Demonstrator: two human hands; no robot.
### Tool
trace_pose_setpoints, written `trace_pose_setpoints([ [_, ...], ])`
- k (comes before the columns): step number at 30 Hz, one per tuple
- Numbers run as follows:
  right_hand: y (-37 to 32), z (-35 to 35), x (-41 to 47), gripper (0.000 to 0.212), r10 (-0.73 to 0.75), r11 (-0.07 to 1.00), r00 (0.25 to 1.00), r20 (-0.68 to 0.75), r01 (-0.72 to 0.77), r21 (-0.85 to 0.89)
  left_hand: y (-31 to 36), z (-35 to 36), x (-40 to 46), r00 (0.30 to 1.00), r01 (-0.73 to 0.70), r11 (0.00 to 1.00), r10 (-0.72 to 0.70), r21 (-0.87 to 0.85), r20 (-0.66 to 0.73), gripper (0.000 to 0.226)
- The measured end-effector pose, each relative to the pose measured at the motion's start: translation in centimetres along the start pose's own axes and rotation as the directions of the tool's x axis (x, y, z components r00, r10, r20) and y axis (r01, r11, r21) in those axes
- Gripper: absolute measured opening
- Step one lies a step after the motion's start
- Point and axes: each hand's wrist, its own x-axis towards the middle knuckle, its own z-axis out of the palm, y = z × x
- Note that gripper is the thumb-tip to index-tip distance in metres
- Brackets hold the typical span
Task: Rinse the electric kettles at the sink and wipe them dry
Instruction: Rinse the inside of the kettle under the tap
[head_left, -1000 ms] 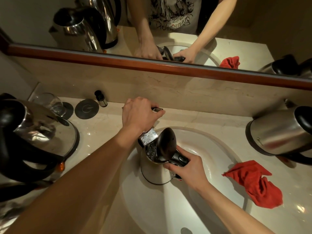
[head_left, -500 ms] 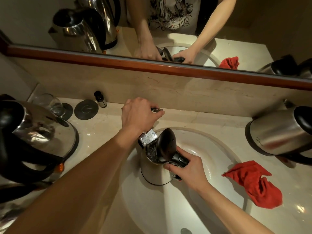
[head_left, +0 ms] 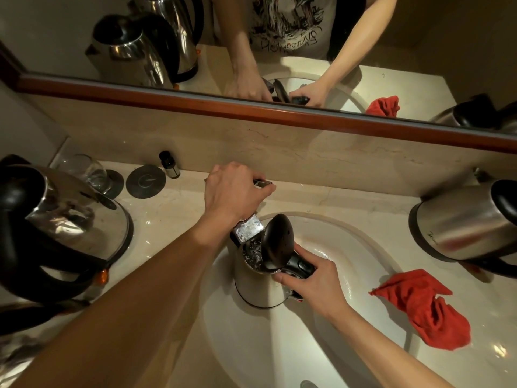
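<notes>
A steel kettle (head_left: pixel 257 287) stands upright inside the white sink (head_left: pixel 361 247), its black lid tipped open. Water bubbles inside it under the chrome tap spout (head_left: pixel 249 229). My right hand (head_left: pixel 313 287) grips the kettle's black handle. My left hand (head_left: pixel 232 191) is curled over the tap lever (head_left: pixel 264 182) behind the sink. A second steel kettle (head_left: pixel 64 233) stands on the counter at the left. A third kettle (head_left: pixel 464 222) stands at the right. A red cloth (head_left: pixel 419 306) lies crumpled on the counter right of the sink.
A drinking glass (head_left: pixel 86 170) on a dark coaster, a second round coaster (head_left: pixel 145 181) and a small dark bottle (head_left: pixel 169 164) stand at the back left. A wood-framed mirror (head_left: pixel 251 107) runs along the wall above the marble backsplash.
</notes>
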Motion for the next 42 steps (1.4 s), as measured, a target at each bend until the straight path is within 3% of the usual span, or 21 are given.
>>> trace_pose_setpoints([
  [42, 0.37, -0.07, 0.31, 0.073, -0.015, 0.998, 1.0, 0.0, 0.015, -0.058, 0.03, -0.15, -0.11, 1.0, -0.001, 1.0, 0.001, -0.025, -0.009, 0.041],
])
